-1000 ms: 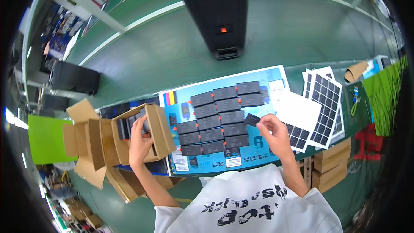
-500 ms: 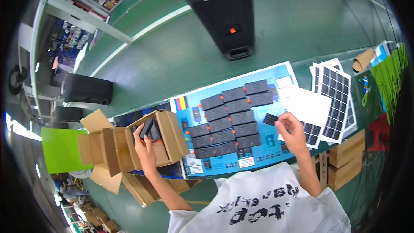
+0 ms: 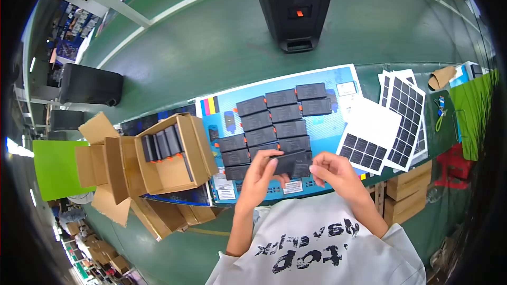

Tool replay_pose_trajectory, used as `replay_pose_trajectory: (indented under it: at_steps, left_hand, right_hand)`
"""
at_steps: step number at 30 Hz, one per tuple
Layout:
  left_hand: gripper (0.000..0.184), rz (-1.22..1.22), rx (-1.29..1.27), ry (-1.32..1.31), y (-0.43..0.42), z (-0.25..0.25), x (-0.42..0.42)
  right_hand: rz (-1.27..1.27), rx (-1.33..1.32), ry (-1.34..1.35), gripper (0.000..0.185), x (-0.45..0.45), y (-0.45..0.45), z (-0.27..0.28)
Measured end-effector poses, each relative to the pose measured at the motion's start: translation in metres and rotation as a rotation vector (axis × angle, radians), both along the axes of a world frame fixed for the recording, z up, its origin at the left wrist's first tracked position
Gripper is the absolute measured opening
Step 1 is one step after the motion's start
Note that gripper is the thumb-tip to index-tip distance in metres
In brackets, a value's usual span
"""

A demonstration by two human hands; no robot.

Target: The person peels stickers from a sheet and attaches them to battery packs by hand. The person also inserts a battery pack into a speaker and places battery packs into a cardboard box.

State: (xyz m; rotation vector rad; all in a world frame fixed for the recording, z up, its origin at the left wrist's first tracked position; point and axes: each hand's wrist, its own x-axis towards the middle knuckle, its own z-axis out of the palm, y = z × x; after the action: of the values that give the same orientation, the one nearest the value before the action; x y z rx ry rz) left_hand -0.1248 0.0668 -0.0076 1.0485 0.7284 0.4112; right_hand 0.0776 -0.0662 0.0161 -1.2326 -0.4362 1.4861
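Note:
Several flat black rectangular packs with orange connectors, such as this pack (image 3: 280,98), lie in rows on a blue printed sheet (image 3: 232,111). Near the front of these rows, my left hand (image 3: 255,183) is closed around another black pack (image 3: 285,163). My right hand (image 3: 335,175) pinches a small black label (image 3: 302,169) at its right edge, against the right end of the held pack. Whether the label is stuck on the pack, I cannot tell.
On the left, an open cardboard box (image 3: 203,150) holds several black packs. White label sheets (image 3: 372,119) lie at the right, near a bright green sheet (image 3: 478,111). A tall black speaker (image 3: 296,5) stands beyond the sheet.
My left hand has come out of the cardboard box with a black pack and moved right over the blue sheet. My right hand has brought the label left to it.

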Motion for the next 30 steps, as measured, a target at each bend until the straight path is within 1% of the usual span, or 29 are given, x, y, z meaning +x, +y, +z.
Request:
replay_pose_trajectory:
  at_steps: [1,3,4,5,7,16,18,24,30]
  left_hand:
    - [0.028,-0.005,-0.015,-0.002,-0.005,-0.006,0.003]
    - [0.028,-0.100,0.022,0.079,-0.007,-0.011,0.006]
    - [0.030,-0.092,-0.005,0.058,-0.008,-0.011,0.008]
    - [0.030,-0.097,-0.014,0.065,-0.009,-0.009,0.009]
    - [0.032,-0.137,-0.014,0.080,-0.007,-0.004,0.012]
    - [0.031,-0.158,-0.028,0.081,-0.006,0.002,0.018]
    - [0.031,-0.161,-0.015,0.090,-0.006,0.005,0.020]
    - [0.030,-0.183,0.026,0.118,-0.007,0.010,0.023]
    - [0.029,-0.192,0.022,0.116,-0.007,0.006,0.022]
  right_hand:
    - [-0.005,-0.015,-0.002,0.013,0.000,-0.002,-0.003]
    - [-0.017,-0.144,-0.128,0.016,-0.001,-0.005,-0.007]
    - [-0.017,-0.173,-0.180,0.017,0.000,-0.006,-0.010]
    - [-0.020,-0.182,-0.172,0.017,-0.001,-0.006,-0.011]
    - [0.013,-0.179,-0.243,0.016,-0.002,-0.005,-0.013]
    - [0.057,-0.204,-0.309,0.016,0.000,-0.002,-0.008]
    - [0.048,-0.185,-0.295,0.022,0.003,-0.002,-0.007]
    - [0.056,-0.175,-0.337,0.021,0.005,-0.004,-0.009]
    - [0.043,-0.172,-0.295,0.020,0.004,-0.005,-0.010]
